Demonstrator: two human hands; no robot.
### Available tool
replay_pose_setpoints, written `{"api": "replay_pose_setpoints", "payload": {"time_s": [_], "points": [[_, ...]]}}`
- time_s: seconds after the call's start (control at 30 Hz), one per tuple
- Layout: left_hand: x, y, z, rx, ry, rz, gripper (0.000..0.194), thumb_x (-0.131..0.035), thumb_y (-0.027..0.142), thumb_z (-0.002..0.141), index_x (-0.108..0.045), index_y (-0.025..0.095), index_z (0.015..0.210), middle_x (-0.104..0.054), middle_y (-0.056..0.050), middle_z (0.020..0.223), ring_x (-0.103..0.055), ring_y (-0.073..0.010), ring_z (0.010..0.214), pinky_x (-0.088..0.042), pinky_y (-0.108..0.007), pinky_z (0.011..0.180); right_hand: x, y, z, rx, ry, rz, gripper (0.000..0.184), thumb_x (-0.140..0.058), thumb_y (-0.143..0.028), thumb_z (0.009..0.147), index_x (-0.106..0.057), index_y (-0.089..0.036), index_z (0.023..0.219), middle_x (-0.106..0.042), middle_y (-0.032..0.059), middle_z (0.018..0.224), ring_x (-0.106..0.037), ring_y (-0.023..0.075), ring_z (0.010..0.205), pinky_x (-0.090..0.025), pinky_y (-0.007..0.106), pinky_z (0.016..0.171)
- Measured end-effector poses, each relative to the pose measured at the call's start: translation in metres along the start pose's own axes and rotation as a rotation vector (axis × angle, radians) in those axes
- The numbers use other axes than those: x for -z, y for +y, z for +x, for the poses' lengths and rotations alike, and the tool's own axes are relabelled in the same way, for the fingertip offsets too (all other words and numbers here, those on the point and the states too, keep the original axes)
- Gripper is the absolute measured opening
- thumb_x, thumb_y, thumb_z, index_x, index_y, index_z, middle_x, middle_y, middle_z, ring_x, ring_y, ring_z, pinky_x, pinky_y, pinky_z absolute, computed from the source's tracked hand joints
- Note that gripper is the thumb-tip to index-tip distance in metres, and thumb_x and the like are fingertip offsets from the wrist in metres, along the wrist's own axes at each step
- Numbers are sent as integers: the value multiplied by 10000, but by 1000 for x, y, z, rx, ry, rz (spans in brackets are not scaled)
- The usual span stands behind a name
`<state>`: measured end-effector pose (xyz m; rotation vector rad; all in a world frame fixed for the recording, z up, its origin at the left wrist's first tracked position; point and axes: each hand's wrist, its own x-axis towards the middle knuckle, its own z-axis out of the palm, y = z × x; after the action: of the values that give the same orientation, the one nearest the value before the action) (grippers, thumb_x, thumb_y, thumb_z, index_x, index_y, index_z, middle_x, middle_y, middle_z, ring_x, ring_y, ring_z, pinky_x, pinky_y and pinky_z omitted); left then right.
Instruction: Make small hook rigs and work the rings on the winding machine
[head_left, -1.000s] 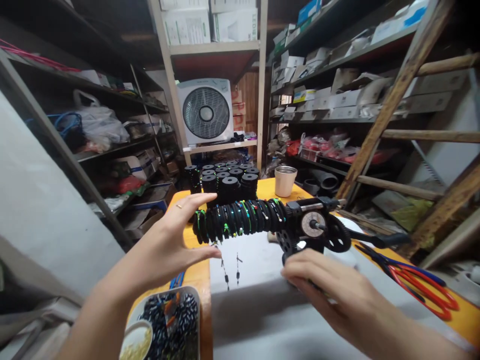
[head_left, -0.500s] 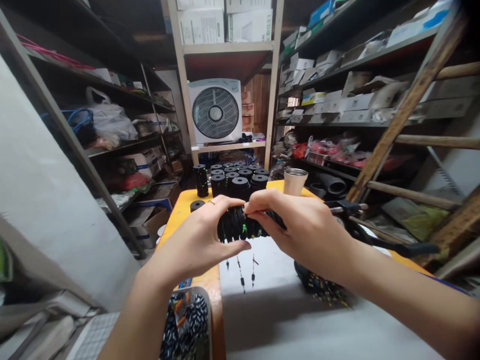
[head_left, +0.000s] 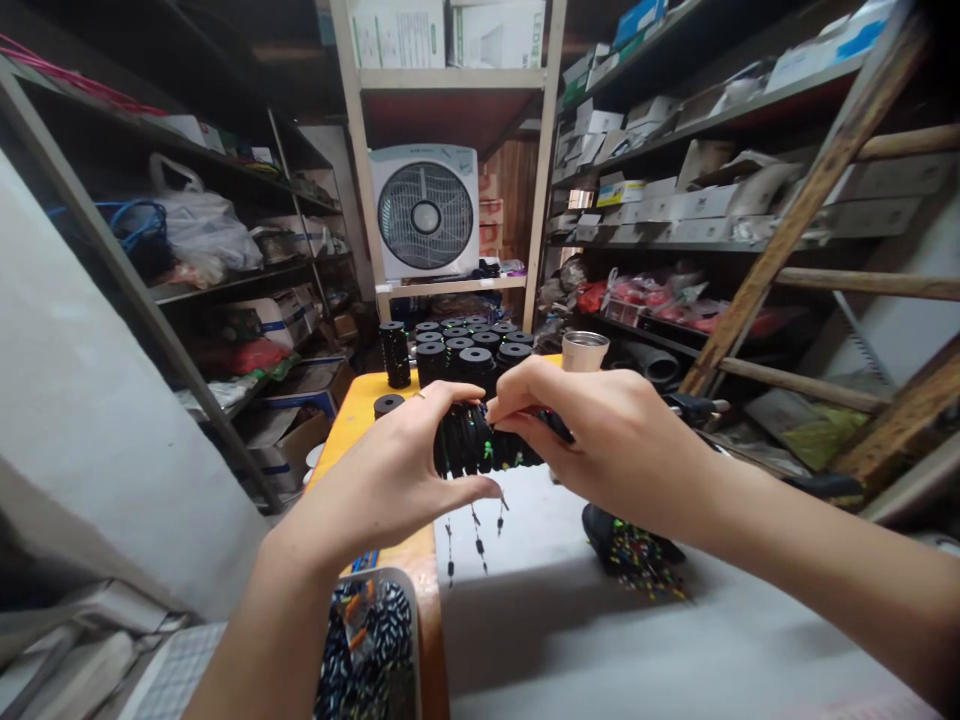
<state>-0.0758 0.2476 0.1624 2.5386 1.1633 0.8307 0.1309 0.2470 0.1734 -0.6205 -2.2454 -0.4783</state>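
Observation:
A row of black spools (head_left: 480, 445) with green and coloured bits sits on a horizontal shaft above the table. My left hand (head_left: 397, 475) cups the row's left end, thumb under it and fingers over it. From the right, my right hand (head_left: 600, 440) covers the row, its fingertips pinching the spools at the middle. Thin lines with small weights (head_left: 476, 535) dangle below the spools. The winding device on the right is mostly hidden behind my right hand.
Stacks of black spools (head_left: 457, 355) stand at the far end of the orange table (head_left: 352, 415), beside a metal cup (head_left: 583, 352). A tray of small dark pieces (head_left: 367, 645) sits near left, a dark pile of coloured bits (head_left: 634, 550) on the grey sheet. Shelves, fan (head_left: 425, 215), wooden ladder (head_left: 810, 210) surround.
My right hand rose from the table to the spool row and now grips it. My left hand closed over the row's left end. The view shifted slightly.

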Motion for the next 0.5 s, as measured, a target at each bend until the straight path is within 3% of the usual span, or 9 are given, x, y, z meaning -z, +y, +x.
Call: {"api": "replay_pose_setpoints", "payload": {"time_s": [0.3,0.5], "points": [[2,1,1,-46,-21,-3,391,-638,308,805,-461,297,1153,-536,82,1125,-505,-103,1022,-417,-263,868,5,1,-3,54,-49,11,165,-472,-28,875,-495,-132,1001,-627,-4,827,-570,61,685,-425,170,605],[1,2,0,-54,7,4,408,-642,289,792,-458,289,1157,-546,75,1109,-511,-101,1022,-422,-253,856,5,-6,-1,205,-11,-84,139,-377,-46,920,-502,-105,940,-557,8,689,-515,91,601,-418,214,545]]}}
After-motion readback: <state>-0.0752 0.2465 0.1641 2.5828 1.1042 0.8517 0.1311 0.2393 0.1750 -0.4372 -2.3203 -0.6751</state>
